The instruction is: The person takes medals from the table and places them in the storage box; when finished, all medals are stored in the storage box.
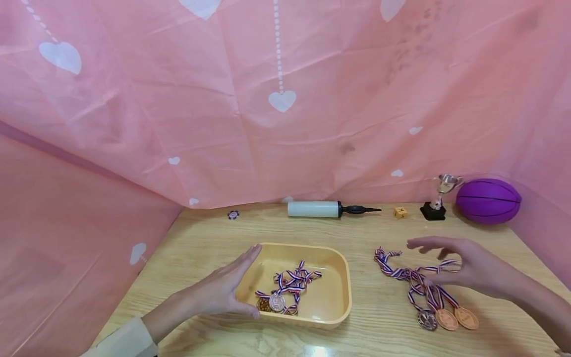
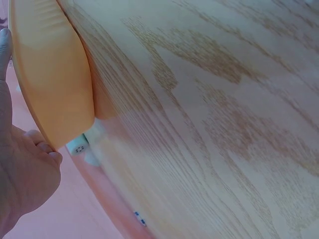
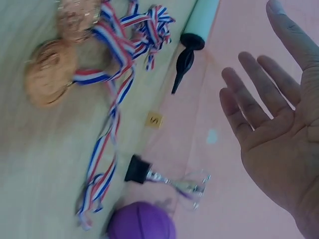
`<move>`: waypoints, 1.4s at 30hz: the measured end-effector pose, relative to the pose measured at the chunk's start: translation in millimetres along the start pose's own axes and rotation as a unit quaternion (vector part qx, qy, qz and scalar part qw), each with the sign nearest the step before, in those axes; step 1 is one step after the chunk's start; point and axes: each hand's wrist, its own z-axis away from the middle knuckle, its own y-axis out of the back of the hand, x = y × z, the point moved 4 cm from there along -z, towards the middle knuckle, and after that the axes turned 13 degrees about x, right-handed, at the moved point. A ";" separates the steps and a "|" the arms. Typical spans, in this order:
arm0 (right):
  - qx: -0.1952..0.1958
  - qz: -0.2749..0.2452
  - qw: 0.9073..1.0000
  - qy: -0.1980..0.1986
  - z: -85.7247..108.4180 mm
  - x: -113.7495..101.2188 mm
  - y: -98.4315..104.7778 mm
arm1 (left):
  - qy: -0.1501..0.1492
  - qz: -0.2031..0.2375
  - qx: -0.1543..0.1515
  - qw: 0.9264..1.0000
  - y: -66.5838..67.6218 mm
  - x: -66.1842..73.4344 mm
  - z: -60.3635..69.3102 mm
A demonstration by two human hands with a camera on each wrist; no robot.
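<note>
A yellow plastic basin (image 1: 327,297) stands on the table, holding striped ribbons (image 1: 292,282) and medals, one of them silver (image 1: 277,302). My left hand (image 1: 218,287) is at its left side, fingers extended and thumb apart; in the left wrist view the hand (image 2: 27,174) lies against the end of the basin (image 2: 55,79). Right of the basin lie more ribboned medals: a silver one (image 1: 427,320) and two copper-coloured ones (image 1: 466,318). Above their ribbons hovers my right hand (image 1: 468,267), fingers loosely bent, holding nothing; the right wrist view shows its palm (image 3: 284,134) empty.
Along the back of the table are a poker chip (image 1: 233,214), a white hand pump (image 1: 314,209) with a black nozzle, a yellow letter cube (image 1: 400,213), a trophy cup (image 1: 439,197) and a purple ball (image 1: 488,201). Pink cloth with white hearts hangs behind and at both sides.
</note>
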 end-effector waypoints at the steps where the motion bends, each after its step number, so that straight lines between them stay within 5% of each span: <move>1: 0.002 -0.005 1.000 0.007 5.0 1.6 0.8 | -0.001 0.000 0.000 1.000 -0.4 0.2 0.1; 7: 0.004 -0.017 0.998 0.062 36.8 9.6 -6.3 | -0.004 0.003 0.002 1.000 0.0 1.4 0.5; 16: -0.034 -0.042 0.998 0.031 64.1 13.2 -27.9 | -0.009 -0.004 0.008 1.000 0.7 0.2 1.3; 24: -0.027 -0.025 0.998 0.054 73.2 11.0 -36.0 | -0.013 -0.002 0.010 1.000 0.8 0.3 0.4; 33: -0.056 0.069 0.996 -0.004 80.6 12.4 -42.6 | -0.026 -0.022 0.009 0.999 1.6 1.0 1.7; 42: -0.054 0.137 0.989 -0.008 81.7 10.3 -47.4 | -0.040 -0.032 0.014 0.999 3.0 2.5 0.0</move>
